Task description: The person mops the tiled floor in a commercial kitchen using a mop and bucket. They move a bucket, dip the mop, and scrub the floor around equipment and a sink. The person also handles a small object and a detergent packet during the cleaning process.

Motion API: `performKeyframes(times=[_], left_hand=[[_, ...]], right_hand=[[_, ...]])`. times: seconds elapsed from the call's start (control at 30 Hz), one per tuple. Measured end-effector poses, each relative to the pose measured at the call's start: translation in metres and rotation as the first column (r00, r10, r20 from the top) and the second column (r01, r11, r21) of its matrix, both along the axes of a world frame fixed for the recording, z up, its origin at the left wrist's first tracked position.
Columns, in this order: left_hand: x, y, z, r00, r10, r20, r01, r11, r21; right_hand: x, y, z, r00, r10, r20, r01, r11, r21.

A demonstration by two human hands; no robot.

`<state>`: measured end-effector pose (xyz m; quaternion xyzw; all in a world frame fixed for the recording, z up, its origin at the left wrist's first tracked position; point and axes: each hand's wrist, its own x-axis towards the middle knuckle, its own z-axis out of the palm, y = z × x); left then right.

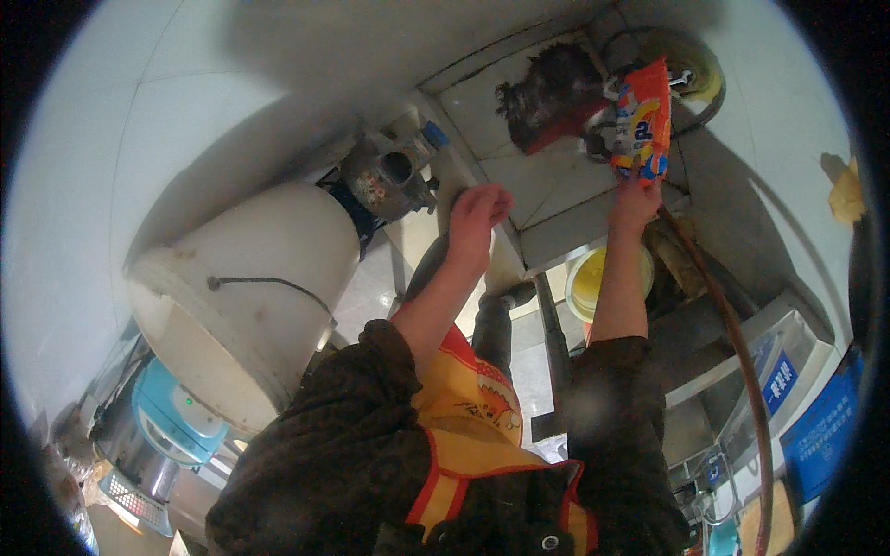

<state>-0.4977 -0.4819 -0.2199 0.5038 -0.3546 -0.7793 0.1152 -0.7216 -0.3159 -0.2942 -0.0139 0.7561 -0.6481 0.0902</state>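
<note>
My right hand grips the lower end of an orange detergent bag with printed writing. The bag stands over the right side of a low tiled basin. Beside the bag, a dark, bristly object with a red edge lies in the basin; its kind is unclear. My left hand hovers over the basin's left edge with fingers curled, and nothing shows in it. A worn metal machine part with a round opening is to the left of this hand.
A large white plastic bucket lies tilted at the left. Below my right wrist stands a small bucket with yellow contents. A reddish-brown hose runs down the right side. A coiled hose and a wrench are near the upper right wall.
</note>
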Motion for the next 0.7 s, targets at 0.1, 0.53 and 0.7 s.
performKeyframes(times=[0.1,0.53,0.7], left_hand=[[0.001,0.000,-0.007,0.994,-0.106,0.037,0.110,0.987,-0.116],[0.005,0.005,-0.014,0.999,0.006,-0.034,-0.005,1.000,0.010],[0.007,0.005,-0.012,0.998,0.056,-0.013,-0.054,0.992,0.113]], right_hand=[[-0.015,0.011,-0.010,0.998,-0.007,-0.060,0.010,0.999,0.042],[-0.038,-0.043,0.059,0.997,-0.034,0.075,0.039,0.997,-0.072],[-0.047,-0.033,0.027,0.999,-0.030,-0.019,0.027,0.991,-0.129]])
